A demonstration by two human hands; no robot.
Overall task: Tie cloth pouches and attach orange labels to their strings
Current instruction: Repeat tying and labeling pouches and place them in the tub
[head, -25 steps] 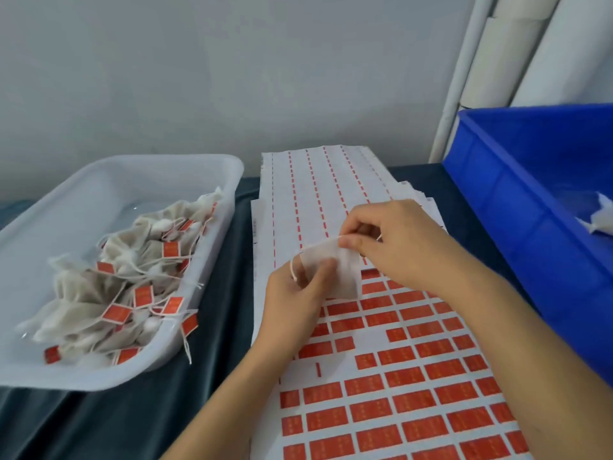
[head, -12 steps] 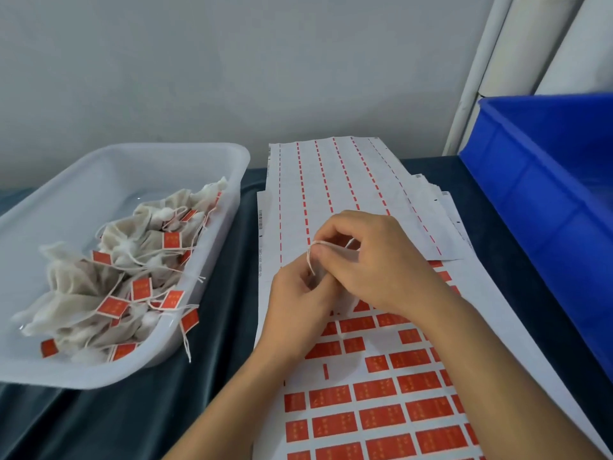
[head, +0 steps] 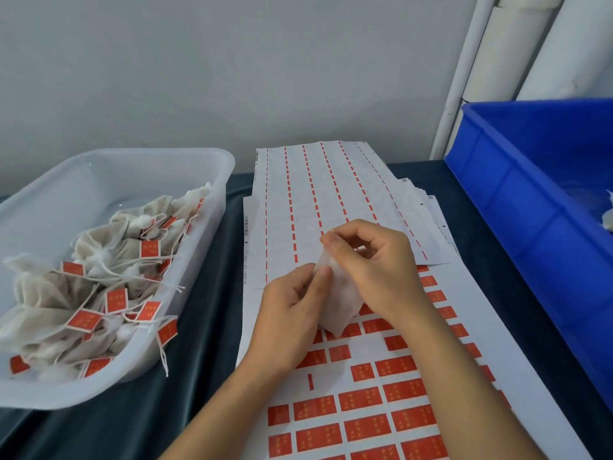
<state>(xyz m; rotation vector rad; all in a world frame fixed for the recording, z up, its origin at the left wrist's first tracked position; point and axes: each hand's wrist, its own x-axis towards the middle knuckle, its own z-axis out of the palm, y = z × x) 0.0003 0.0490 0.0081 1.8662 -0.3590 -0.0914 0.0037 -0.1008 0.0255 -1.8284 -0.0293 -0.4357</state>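
A small white pouch point(head: 338, 303) of soft, gauzy cloth hangs between both hands above the label sheets, its pointed lower corner just over the orange rows. The left hand point(head: 292, 313) has its grip curled on the pouch's left edge, thumb tip pressed to the cloth; the right hand point(head: 371, 267) pinches the gathered top with bent fingers. Beneath lies a flat white backing sheet point(head: 381, 376) carrying rectangular orange labels point(head: 360, 398) in rows, with several gaps; their pale print is too small to read. A spent sheet point(head: 318, 194), showing only thin orange dashes, overlaps its far end. To the left, a translucent white plastic tub point(head: 99, 171) holds a heap of tied beige pouches point(head: 96, 283) with orange tags on strings. To the right stands a blue plastic crate point(head: 530, 200). Everything rests on a table point(head: 205, 327) draped in dark cloth.
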